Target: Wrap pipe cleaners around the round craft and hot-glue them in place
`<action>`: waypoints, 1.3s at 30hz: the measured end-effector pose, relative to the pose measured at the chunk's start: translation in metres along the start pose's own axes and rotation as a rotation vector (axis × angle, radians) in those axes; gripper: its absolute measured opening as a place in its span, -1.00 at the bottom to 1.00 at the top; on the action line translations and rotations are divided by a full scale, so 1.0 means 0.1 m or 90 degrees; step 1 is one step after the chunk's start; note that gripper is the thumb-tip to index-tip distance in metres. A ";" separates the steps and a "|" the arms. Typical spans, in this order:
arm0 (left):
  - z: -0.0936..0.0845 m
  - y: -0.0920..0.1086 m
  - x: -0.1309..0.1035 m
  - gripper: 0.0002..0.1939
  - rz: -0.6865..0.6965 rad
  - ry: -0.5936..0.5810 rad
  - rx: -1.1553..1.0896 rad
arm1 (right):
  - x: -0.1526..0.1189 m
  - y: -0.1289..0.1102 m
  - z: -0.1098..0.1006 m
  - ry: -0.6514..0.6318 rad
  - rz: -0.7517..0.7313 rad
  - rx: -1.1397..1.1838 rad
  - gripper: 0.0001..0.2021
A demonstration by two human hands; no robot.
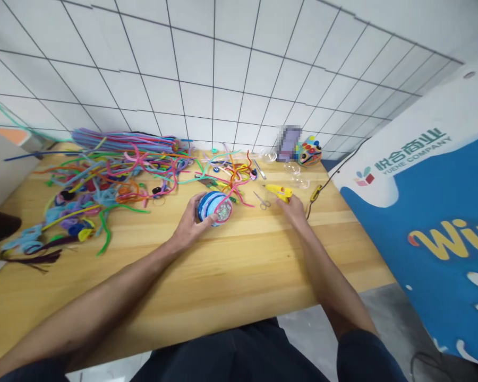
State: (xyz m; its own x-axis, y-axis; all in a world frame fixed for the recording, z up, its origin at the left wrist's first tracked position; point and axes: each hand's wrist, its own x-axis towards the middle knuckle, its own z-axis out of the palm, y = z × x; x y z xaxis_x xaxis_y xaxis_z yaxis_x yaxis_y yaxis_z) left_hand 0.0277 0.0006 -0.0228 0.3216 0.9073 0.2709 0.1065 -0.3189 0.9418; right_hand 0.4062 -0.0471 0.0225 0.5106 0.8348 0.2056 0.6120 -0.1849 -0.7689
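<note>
My left hand [191, 222] is wrapped round a ball covered in blue and light-blue pipe cleaner [209, 206], with a pink-edged patch facing right. A pink pipe cleaner strand runs up from that patch. On the right, my right hand [295, 208] grips a yellow hot glue gun [281, 191] by its handle, nozzle toward the left. Small scissors [262, 200] lie on the table between the two hands, nearer the glue gun. Dark-jawed pliers [207, 182] rest just behind the ball.
Loose pipe cleaners [99, 185] cover the table's left side, with a bundle [123, 140] along the tiled wall. Clear plastic half-spheres [298, 179], a decorated colourful ball [309, 152] and a blurred-out phone-like panel [289, 143] stand at the back right. A cable [344, 163] with a yellow switch [315, 193] crosses the right edge.
</note>
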 end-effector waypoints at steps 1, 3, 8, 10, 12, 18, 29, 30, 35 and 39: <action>0.00 0.01 -0.01 -0.08 -0.005 0.008 -0.001 | -0.08 -0.06 -0.03 -0.007 -0.019 0.009 -0.71; 0.00 0.03 -0.01 -0.08 -0.010 0.028 -0.002 | -0.28 -0.21 -0.08 -0.026 -0.152 0.042 -0.68; 0.02 0.06 0.00 -0.10 -0.027 0.036 -0.036 | -0.74 -0.57 -0.02 -0.134 -0.551 -0.045 -0.67; 0.03 0.07 -0.01 -0.08 -0.028 0.034 -0.047 | -0.81 -0.65 0.06 -0.123 -0.611 -0.084 -0.66; 0.04 0.07 -0.01 -0.08 -0.024 0.033 -0.047 | -0.82 -0.68 0.13 -0.117 -0.626 -0.115 -0.67; 0.01 0.09 -0.02 -0.09 -0.015 0.018 -0.018 | -0.83 -0.69 0.21 -0.102 -0.629 -0.165 -0.68; 0.00 0.03 -0.03 -0.09 -0.031 0.027 -0.066 | -0.86 -0.80 0.20 -0.094 -0.656 -0.175 -0.75; 0.00 0.03 -0.03 -0.10 -0.029 0.028 -0.065 | -0.86 -0.80 0.20 -0.098 -0.661 -0.169 -0.75; -0.01 0.03 -0.03 -0.11 -0.023 0.027 -0.059 | -0.87 -0.78 0.22 -0.098 -0.661 -0.161 -0.75; -0.01 -0.01 -0.04 -0.10 -0.024 0.030 -0.059 | -0.85 -0.73 0.21 -0.106 -0.631 -0.154 -0.76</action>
State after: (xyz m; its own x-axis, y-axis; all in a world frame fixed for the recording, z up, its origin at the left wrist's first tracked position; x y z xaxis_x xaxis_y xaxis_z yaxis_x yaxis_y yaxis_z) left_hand 0.0255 -0.0026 -0.0242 0.2745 0.9306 0.2423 0.0300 -0.2601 0.9651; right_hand 0.3058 -0.0935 0.0490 -0.3671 0.7270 0.5803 0.8268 0.5408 -0.1545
